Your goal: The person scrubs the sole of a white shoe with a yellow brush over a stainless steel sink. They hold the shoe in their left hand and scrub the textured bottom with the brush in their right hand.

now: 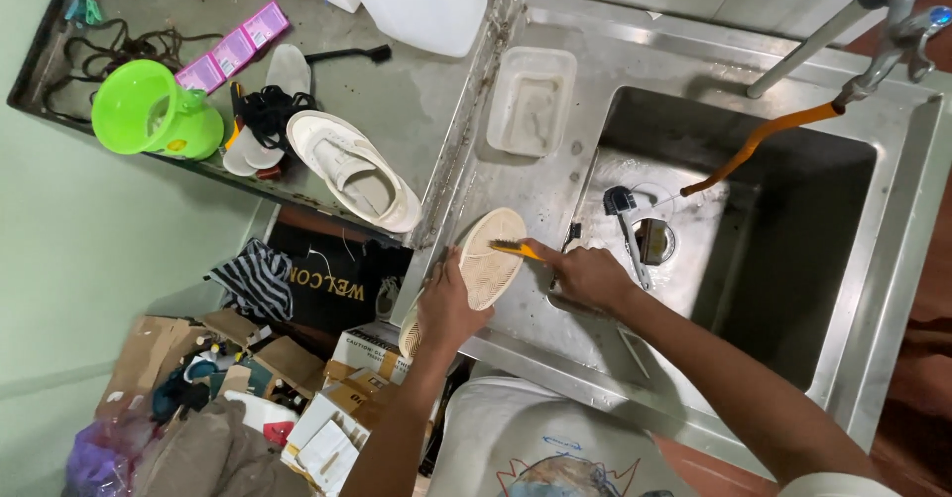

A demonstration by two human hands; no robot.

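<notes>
Sole-up shoe (pixel 488 258) tilts on the sink's (pixel 555 185) near-left rim, long axis running near-left to far-right. Left hand (pixel 448 304) clamps its near end; right hand (pixel 587 274), fingers closed on a yellow brush (pixel 516 249), reaches in from the right.

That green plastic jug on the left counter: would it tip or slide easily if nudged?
Probably. The green jug looks like thin plastic, so likely light. It lies tilted beside the tangled cord near the counter edge, so a push might roll or drop it.
</notes>
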